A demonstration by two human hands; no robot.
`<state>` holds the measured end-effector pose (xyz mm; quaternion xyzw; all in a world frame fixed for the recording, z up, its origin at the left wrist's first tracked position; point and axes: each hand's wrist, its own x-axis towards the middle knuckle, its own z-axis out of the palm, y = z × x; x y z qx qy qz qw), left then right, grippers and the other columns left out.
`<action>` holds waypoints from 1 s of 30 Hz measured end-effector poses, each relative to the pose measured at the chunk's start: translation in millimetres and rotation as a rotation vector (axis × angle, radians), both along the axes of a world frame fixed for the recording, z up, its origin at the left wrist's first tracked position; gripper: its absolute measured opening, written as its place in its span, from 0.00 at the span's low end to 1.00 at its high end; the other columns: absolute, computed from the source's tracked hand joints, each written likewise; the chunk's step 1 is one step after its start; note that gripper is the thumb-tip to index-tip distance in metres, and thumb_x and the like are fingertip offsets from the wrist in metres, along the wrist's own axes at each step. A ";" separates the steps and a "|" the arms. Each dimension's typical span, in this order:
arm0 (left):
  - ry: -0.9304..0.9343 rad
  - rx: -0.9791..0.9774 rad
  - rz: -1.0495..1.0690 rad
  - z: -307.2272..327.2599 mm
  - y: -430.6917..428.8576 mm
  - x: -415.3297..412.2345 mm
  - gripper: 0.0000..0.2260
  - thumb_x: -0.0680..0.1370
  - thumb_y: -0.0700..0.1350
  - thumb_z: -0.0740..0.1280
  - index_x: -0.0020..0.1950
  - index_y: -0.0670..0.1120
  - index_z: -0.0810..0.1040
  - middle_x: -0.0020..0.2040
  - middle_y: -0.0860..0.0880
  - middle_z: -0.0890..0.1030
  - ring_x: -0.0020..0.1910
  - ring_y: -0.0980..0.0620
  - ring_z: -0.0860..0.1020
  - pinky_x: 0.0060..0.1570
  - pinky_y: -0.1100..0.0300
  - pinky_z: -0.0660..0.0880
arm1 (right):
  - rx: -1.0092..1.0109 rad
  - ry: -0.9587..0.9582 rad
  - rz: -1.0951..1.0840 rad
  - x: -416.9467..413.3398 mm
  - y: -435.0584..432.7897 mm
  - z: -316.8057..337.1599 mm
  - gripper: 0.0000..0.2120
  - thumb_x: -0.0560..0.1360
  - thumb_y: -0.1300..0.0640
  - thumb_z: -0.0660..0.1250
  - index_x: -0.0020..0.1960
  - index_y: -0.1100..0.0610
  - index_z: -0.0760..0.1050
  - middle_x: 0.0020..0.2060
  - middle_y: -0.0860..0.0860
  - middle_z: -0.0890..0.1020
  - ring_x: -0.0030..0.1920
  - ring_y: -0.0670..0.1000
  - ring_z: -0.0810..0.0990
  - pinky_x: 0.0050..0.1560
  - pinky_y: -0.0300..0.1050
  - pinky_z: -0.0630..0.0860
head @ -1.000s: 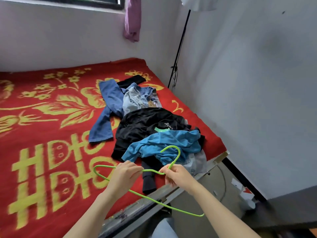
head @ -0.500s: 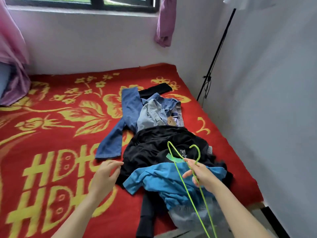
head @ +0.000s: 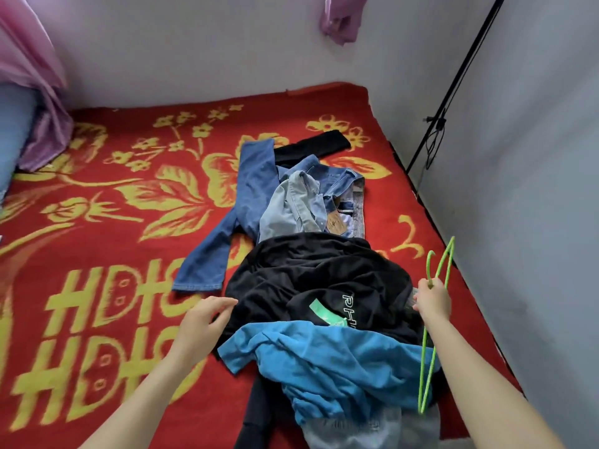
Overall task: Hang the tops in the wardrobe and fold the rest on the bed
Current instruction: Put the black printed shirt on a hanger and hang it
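A pile of clothes lies along the right half of the red bed point(head: 107, 247). Nearest me is a bright blue top point(head: 327, 361), over a black top point(head: 317, 273) with white letters and a green tag. Behind them lie a pale denim shirt point(head: 291, 205) and blue jeans point(head: 252, 186). My right hand point(head: 432, 301) grips a green wire hanger point(head: 434, 322) at its neck, to the right of the black top. My left hand point(head: 204, 322) hovers with relaxed fingers at the left edge of the black top, holding nothing.
A grey garment point(head: 366, 429) and a dark garment point(head: 259, 409) lie at the pile's near end. Grey walls close the bed in behind and on the right. A black stand point(head: 453, 82) with a cable leans in the corner. Pink curtains point(head: 35, 76) hang at the left.
My left hand let go of the hanger and moved toward the black top. My right hand carried the hanger to the right, tipping it upright. The view moved in over the bed.
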<state>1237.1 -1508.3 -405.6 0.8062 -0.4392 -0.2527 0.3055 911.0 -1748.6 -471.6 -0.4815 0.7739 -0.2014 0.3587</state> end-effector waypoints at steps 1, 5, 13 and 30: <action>0.004 0.016 0.002 -1.6 -2.9 -0.4 0.08 0.78 0.38 0.64 0.53 0.44 0.82 0.47 0.53 0.81 0.50 0.54 0.77 0.45 0.71 0.69 | 0.045 0.044 0.032 0.0 -3.4 -8.7 0.08 0.78 0.54 0.55 0.48 0.58 0.69 0.40 0.59 0.79 0.37 0.59 0.79 0.40 0.50 0.74; 0.033 0.092 0.036 -11.3 -13.9 1.8 0.08 0.78 0.39 0.64 0.54 0.46 0.81 0.47 0.56 0.80 0.49 0.60 0.76 0.45 0.74 0.69 | 0.215 0.103 0.128 8.7 -17.3 -50.0 0.11 0.78 0.52 0.61 0.49 0.60 0.66 0.53 0.61 0.75 0.48 0.61 0.75 0.46 0.50 0.69; 0.121 0.203 0.154 -22.2 -12.3 8.5 0.09 0.78 0.39 0.64 0.47 0.54 0.78 0.44 0.59 0.80 0.45 0.63 0.76 0.42 0.72 0.69 | 0.350 0.175 0.183 40.3 -11.5 -91.8 0.12 0.74 0.59 0.68 0.51 0.60 0.66 0.54 0.62 0.77 0.55 0.62 0.75 0.49 0.48 0.69; 0.268 0.108 0.220 -6.2 19.4 -10.4 0.12 0.78 0.38 0.63 0.44 0.54 0.79 0.40 0.53 0.82 0.40 0.58 0.79 0.37 0.72 0.71 | -0.301 -0.057 0.026 72.5 -38.9 45.7 0.13 0.68 0.69 0.63 0.32 0.56 0.64 0.40 0.58 0.77 0.42 0.58 0.74 0.45 0.47 0.69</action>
